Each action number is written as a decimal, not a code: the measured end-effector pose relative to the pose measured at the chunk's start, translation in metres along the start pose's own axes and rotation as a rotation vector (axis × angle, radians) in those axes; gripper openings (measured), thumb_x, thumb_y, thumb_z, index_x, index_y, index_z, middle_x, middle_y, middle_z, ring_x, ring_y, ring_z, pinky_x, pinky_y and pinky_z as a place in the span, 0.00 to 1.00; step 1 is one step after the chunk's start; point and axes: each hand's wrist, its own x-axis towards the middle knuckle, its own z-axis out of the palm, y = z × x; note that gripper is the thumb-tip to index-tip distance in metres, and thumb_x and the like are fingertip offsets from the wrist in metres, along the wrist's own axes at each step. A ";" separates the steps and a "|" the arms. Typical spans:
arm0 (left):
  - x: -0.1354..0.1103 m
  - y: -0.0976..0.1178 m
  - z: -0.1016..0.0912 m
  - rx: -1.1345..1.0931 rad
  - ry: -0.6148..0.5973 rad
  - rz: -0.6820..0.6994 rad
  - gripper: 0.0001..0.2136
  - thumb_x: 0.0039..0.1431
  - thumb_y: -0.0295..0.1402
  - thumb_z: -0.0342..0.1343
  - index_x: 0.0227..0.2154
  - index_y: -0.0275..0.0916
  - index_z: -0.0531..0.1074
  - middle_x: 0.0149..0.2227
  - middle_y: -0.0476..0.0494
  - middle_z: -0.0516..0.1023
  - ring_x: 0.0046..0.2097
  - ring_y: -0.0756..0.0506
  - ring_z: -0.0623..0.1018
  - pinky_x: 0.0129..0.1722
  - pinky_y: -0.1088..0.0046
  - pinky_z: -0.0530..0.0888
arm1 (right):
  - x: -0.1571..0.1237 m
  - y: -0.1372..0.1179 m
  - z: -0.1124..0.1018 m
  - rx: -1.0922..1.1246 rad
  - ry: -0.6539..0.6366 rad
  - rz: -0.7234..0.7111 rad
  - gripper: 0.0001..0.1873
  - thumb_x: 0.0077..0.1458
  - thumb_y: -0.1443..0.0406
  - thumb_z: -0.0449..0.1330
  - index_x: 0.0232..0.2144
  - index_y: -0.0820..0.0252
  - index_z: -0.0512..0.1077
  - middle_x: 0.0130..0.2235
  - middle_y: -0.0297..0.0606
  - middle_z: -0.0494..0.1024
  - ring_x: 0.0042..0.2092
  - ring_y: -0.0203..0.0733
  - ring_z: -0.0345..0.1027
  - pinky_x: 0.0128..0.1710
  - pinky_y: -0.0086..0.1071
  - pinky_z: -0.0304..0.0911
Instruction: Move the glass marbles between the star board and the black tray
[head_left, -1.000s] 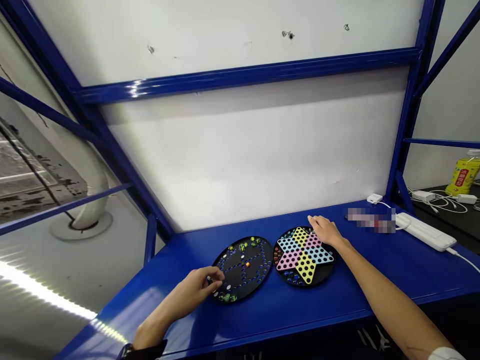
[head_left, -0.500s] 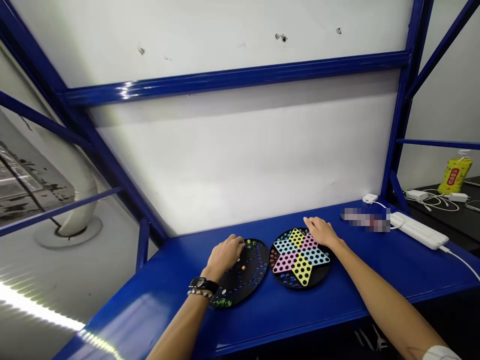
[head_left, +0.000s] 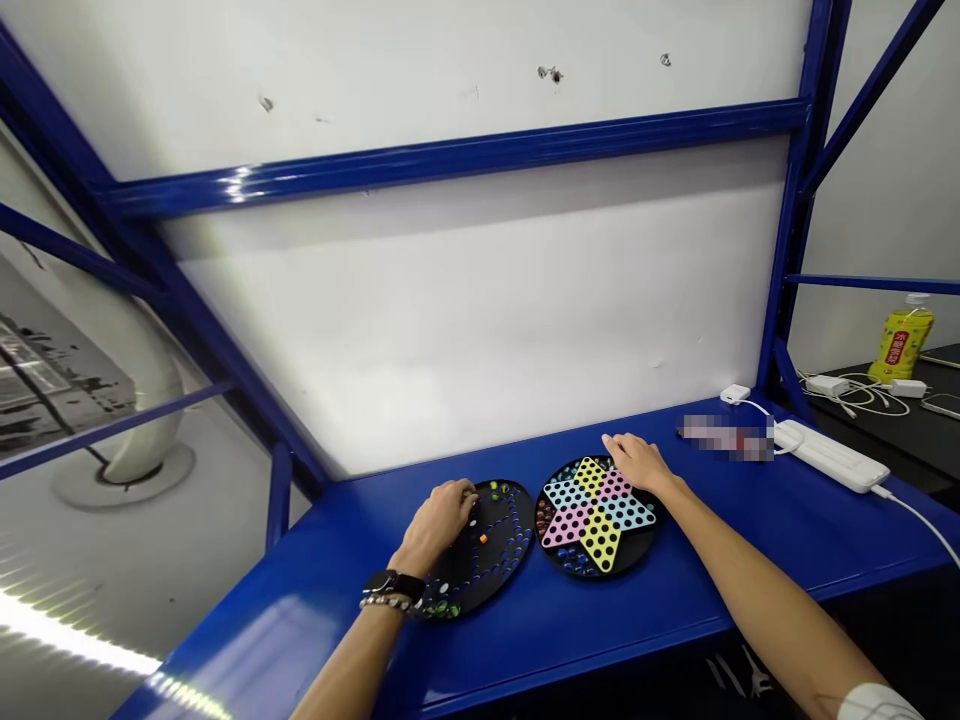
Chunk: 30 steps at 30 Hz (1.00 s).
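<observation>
My left hand (head_left: 439,522) is over the left part of a round black game board (head_left: 496,562). Its fingers are curled together near the board's far side, hiding whatever is between them. Green marbles (head_left: 442,609) and yellow-green marbles (head_left: 501,488) sit by the rim, and a small orange die (head_left: 484,539) lies near the middle. My right hand (head_left: 637,463) is at the far right rim of a Chinese checkers board (head_left: 600,520) with a pink, yellow and blue star. Its fingers are bent close together, their undersides out of sight. Red marbles (head_left: 545,517) and blue marbles (head_left: 574,560) lie around the star.
Both boards lie side by side on a blue bench (head_left: 495,650) before a white panel. A white power strip (head_left: 829,455), a charger (head_left: 735,394) and a blurred packet (head_left: 724,438) are at the right. Beyond the frame stands a yellow bottle (head_left: 902,343) among cables.
My left hand has shifted slightly left and toward me over the black board. My right hand keeps its place by the star board. The whole view has shifted a little.
</observation>
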 end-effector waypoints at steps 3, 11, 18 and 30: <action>0.001 -0.013 -0.006 -0.056 0.091 -0.004 0.18 0.63 0.37 0.43 0.45 0.37 0.75 0.46 0.37 0.80 0.47 0.40 0.78 0.49 0.66 0.72 | 0.000 0.001 0.001 0.001 -0.001 -0.005 0.31 0.65 0.45 0.34 0.23 0.57 0.61 0.35 0.38 0.75 0.42 0.47 0.68 0.47 0.44 0.57; 0.002 -0.039 -0.015 0.024 -0.012 -0.019 0.18 0.60 0.34 0.45 0.47 0.39 0.76 0.48 0.39 0.80 0.50 0.39 0.77 0.50 0.66 0.71 | 0.001 0.003 0.003 0.008 0.003 -0.005 0.31 0.65 0.45 0.35 0.24 0.57 0.63 0.35 0.38 0.75 0.42 0.47 0.68 0.49 0.45 0.56; -0.003 -0.038 -0.007 0.062 -0.098 -0.077 0.16 0.60 0.34 0.47 0.46 0.39 0.75 0.45 0.37 0.80 0.47 0.39 0.79 0.42 0.67 0.73 | 0.000 0.002 0.002 0.002 -0.006 -0.008 0.31 0.65 0.45 0.35 0.24 0.57 0.63 0.35 0.39 0.75 0.42 0.47 0.67 0.48 0.44 0.56; 0.012 -0.010 -0.010 -0.044 0.104 0.062 0.18 0.63 0.39 0.42 0.42 0.38 0.76 0.46 0.38 0.80 0.47 0.39 0.78 0.46 0.68 0.73 | 0.000 0.000 0.001 -0.011 0.002 -0.010 0.31 0.65 0.46 0.35 0.23 0.58 0.62 0.34 0.39 0.75 0.41 0.47 0.67 0.46 0.42 0.56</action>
